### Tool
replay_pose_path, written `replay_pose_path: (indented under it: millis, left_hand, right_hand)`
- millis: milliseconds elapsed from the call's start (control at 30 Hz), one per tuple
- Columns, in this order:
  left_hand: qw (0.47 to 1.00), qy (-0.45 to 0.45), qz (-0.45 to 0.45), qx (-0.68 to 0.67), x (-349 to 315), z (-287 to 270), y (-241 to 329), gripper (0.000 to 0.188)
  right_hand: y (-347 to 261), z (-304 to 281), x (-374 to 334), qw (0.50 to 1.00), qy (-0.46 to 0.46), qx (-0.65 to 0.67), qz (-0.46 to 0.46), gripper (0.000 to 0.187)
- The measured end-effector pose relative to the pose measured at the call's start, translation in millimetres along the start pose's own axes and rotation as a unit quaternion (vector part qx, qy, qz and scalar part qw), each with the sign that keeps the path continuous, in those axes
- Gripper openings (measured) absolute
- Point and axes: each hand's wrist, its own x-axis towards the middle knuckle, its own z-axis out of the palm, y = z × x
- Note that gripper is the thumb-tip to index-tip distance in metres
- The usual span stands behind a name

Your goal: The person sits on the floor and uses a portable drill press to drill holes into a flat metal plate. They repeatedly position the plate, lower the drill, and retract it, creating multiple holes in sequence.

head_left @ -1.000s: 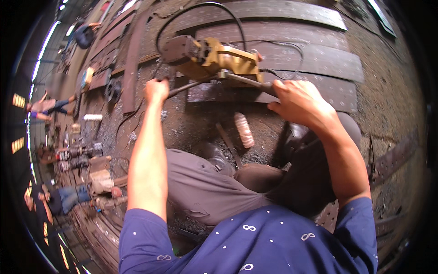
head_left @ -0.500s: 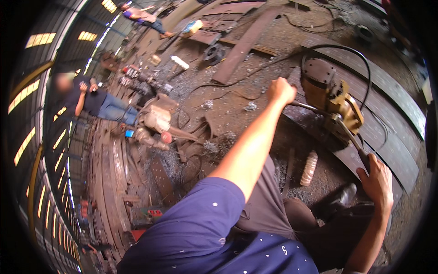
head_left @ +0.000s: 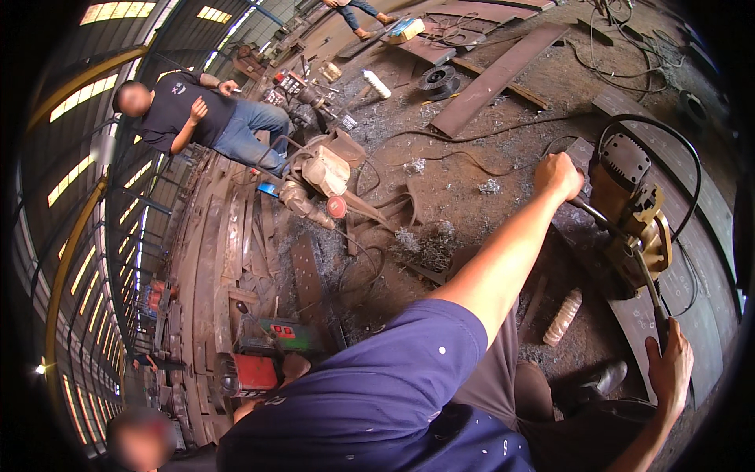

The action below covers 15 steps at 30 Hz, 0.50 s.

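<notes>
A yellow-brown drilling machine [head_left: 654,228] with a dark motor housing and a looped black cable stands on dark steel plates [head_left: 692,334] at the right. Two handle bars stick out from its hub. My left hand [head_left: 560,176] is closed round the dark grip of the far handle bar [head_left: 591,211], arm stretched out. Lower right, my right hand [head_left: 671,371] is closed on the black-gripped end of the near handle bar [head_left: 652,285], its thumb along one side. On the ground between my legs and the machine lies a ribbed, wrapped plastic bottle [head_left: 563,316].
A co-worker in a dark shirt [head_left: 189,110] sits at the left beside a second machine [head_left: 326,169]. Another person's head [head_left: 141,440] shows lower left. A red and green tool case [head_left: 287,334], metal shavings [head_left: 429,245], cables and a long steel plate [head_left: 503,79] lie around.
My view has turned left, so the scene sits further right; a person's head and a red tool come in lower left. Both hands stay on the handle bars, which have turned slightly.
</notes>
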Motion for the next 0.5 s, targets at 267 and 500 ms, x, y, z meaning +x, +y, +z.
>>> replay_pose_path:
  millis: [267,500]
  left_hand:
    - [1.000,-0.001,0.014,-0.022,2,2,-6,0.024]
    - [1.000,0.013,0.018,-0.020,0,12,-14,0.027]
  right_hand:
    - [-1,-4,3,0.999,-0.035,0.016,0.007,0.061]
    - [18,7,-1,1.000,-0.007,0.012,-0.024,0.059]
